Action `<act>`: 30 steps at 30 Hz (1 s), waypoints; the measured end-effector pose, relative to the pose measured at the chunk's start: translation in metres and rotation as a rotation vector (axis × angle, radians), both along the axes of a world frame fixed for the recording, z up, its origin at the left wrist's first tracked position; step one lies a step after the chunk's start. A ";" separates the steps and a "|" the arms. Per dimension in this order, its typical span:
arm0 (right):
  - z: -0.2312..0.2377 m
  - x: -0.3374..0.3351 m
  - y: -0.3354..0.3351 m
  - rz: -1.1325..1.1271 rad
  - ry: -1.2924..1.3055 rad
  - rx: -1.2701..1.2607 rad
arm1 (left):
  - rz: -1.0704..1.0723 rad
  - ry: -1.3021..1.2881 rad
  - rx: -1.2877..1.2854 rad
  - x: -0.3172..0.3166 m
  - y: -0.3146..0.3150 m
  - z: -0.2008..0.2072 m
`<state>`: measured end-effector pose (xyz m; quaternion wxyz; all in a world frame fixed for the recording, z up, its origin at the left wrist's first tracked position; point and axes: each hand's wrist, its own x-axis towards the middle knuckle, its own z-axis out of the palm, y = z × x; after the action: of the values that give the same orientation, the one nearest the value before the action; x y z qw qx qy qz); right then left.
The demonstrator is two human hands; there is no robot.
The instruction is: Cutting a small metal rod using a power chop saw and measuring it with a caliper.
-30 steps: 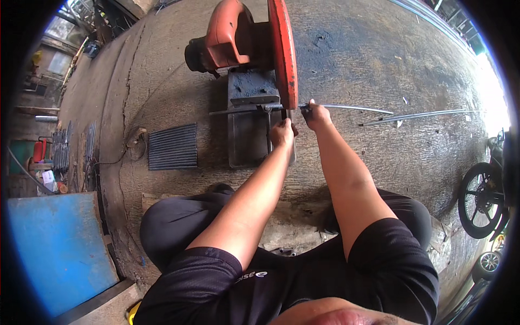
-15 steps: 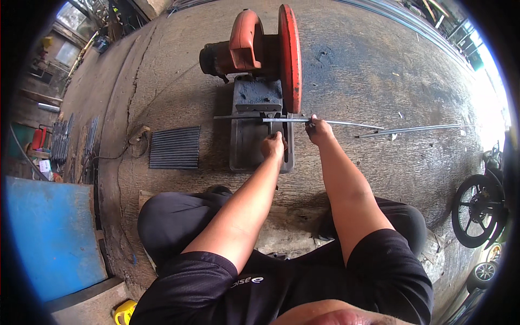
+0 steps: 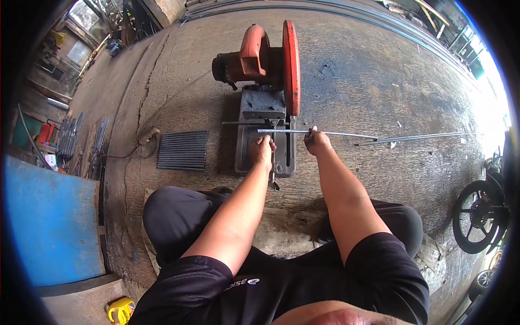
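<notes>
A red cut-off saw with a round red blade guard [image 3: 291, 67] stands in front of me on its grey metal base [image 3: 246, 157]. Across the base, in front of the upright jaw plate [image 3: 264, 115], lies a thin silver metal tube [image 3: 346, 134]. My right hand [image 3: 317, 142] is closed around this tube, just right of the base. Over the base, my left hand [image 3: 263, 151] is curled closed just below the tube's left end, beside the clamp screw [image 3: 273, 176]. Whether it holds anything is hidden. A thin dark rod [image 3: 238, 123] sticks out left of the jaw.
A neat row of cut dark tubes [image 3: 182, 150] lies on the floor at the left. Another long tube [image 3: 428, 138] lies at the right. Long bars [image 3: 303, 6] run along the far edge. A blue panel [image 3: 51, 222] is at left, a motorcycle wheel [image 3: 476, 216] at right.
My left hand has moved left, away from the clamp screw, whose handle now shows more. The silver tube has slid a little left over the base with my right hand. The view has shifted slightly.
</notes>
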<state>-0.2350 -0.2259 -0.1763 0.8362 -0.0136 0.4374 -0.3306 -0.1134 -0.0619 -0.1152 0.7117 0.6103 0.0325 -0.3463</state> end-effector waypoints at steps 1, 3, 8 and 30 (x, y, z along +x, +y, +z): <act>-0.003 0.000 0.001 0.033 0.015 -0.030 | -0.007 -0.006 -0.035 0.002 0.000 0.001; -0.010 -0.001 0.001 0.092 0.060 -0.069 | -0.016 -0.042 -0.089 0.006 0.000 0.000; -0.026 0.003 0.002 0.167 0.105 -0.035 | 0.064 -0.056 0.012 0.014 -0.006 -0.008; -0.080 0.016 -0.053 -0.051 0.151 0.031 | 0.220 -0.115 0.026 0.093 -0.029 0.003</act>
<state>-0.2193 -0.2787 -0.2567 0.7924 -0.0144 0.5043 -0.3428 -0.0208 -0.0910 -0.1122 0.7381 0.6311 0.0628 -0.2301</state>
